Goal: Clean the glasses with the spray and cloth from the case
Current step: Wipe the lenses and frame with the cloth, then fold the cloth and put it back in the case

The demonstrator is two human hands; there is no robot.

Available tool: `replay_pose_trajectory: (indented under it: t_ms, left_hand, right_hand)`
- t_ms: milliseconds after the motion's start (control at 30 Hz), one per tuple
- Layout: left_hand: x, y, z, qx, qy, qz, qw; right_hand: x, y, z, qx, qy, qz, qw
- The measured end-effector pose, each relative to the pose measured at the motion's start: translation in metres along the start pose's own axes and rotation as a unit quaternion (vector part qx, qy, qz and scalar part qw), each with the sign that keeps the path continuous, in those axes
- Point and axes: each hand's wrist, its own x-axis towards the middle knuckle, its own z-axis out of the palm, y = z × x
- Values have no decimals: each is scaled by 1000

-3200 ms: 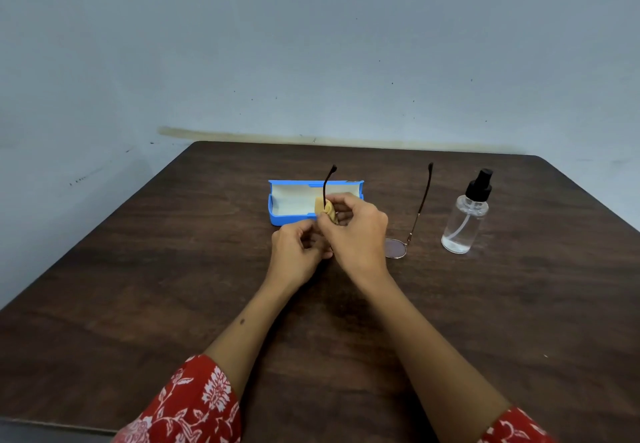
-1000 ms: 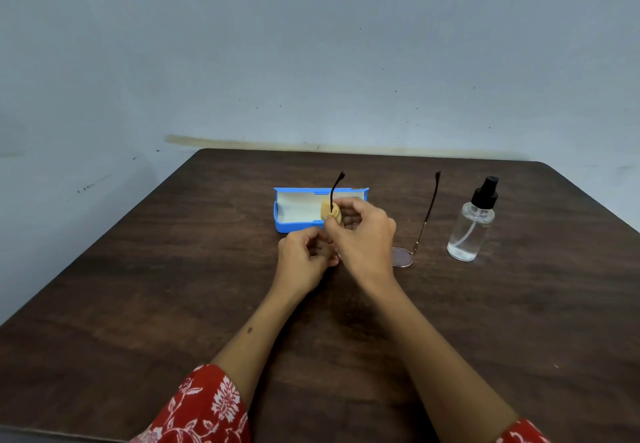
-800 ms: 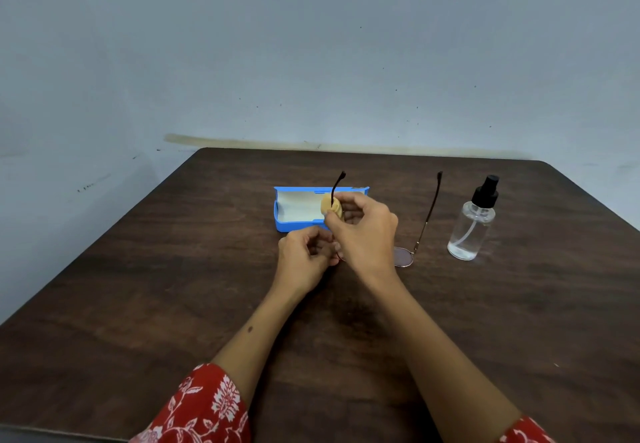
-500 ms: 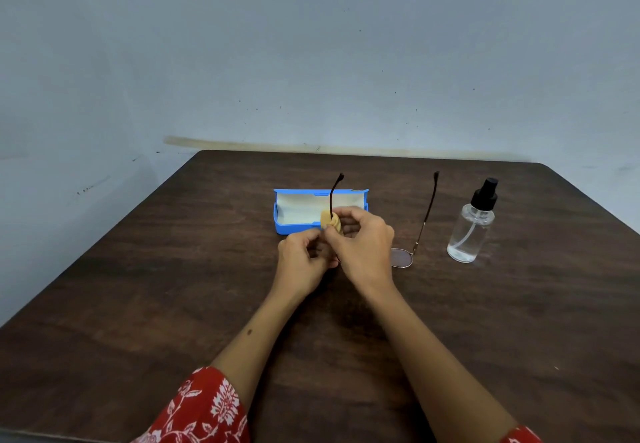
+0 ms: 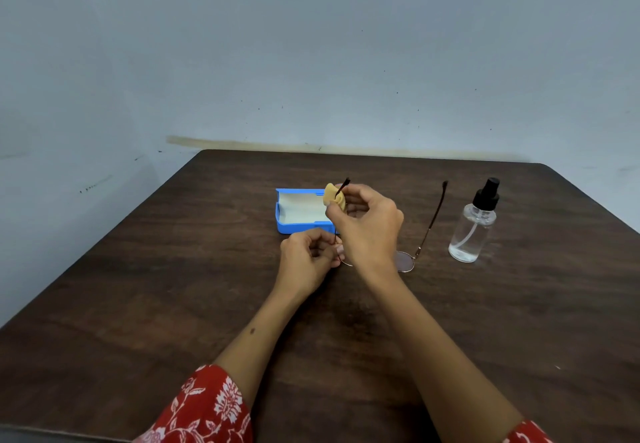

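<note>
Compared with half a second ago, the right hand (image 5: 369, 231) has slid the small folded yellow cleaning cloth (image 5: 334, 195) up the left temple arm, so the cloth now sits close under the dark tip instead of low near the hinge. Its thumb and fingertips pinch the cloth around that thin arm, the other fingers curled behind.

Just below and nearer the person, the left hand (image 5: 309, 258) curls its fingers round the front of the thin metal round-lens glasses (image 5: 406, 261), pinching the frame at the left lens, whose rim shows only as a sliver beside the fingertips. That lens is mostly hidden by both hands. Off to the right, the right lens rests on the dark brown wooden table (image 5: 173, 286), and its temple arm runs away from the person toward the wall.

Behind the pinching fingers lies the open blue rectangular glasses case (image 5: 298, 227) with a pale lining; the cloth and right-hand fingers cover its right end.

Further right, well apart from both hands and just beyond the free temple arm, stands the clear plastic spray bottle with a black pump top (image 5: 472, 224), upright, a little liquid at its base.

Red floral sleeves (image 5: 207, 408) show at the bottom edge, and a pale blue-grey wall (image 5: 311, 44) rises behind the table.
</note>
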Motion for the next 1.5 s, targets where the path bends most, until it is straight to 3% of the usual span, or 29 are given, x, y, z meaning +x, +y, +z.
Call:
replay_pose_trajectory:
  t_ms: [433, 533, 633, 800, 933, 1400, 1500]
  left_hand:
    - [4, -4, 2, -33, 5, -31, 999]
    - [3, -4, 2, -37, 2, -30, 999]
    - [3, -2, 3, -41, 1, -31, 999]
    - [-2, 3, 18, -28, -28, -17, 999]
    - [-5, 8, 33, 51, -34, 25, 998]
    - [-15, 14, 52, 96, -51, 41, 993]
    - [-15, 14, 51, 105, -46, 44, 992]
  right_hand:
    - [-10, -25, -40, 147, 60, -25, 987]
    - [-18, -8, -73, 110, 81, 4, 991]
    - [-24, 18, -108, -16, 75, 91, 993]
    - [-17, 50, -141, -63, -13, 198, 978]
    - [-10, 54, -154, -31, -34, 208, 977]
    - [-27, 53, -181, -22, 44, 198, 979]
    - [-38, 48, -185, -2, 20, 206, 978]
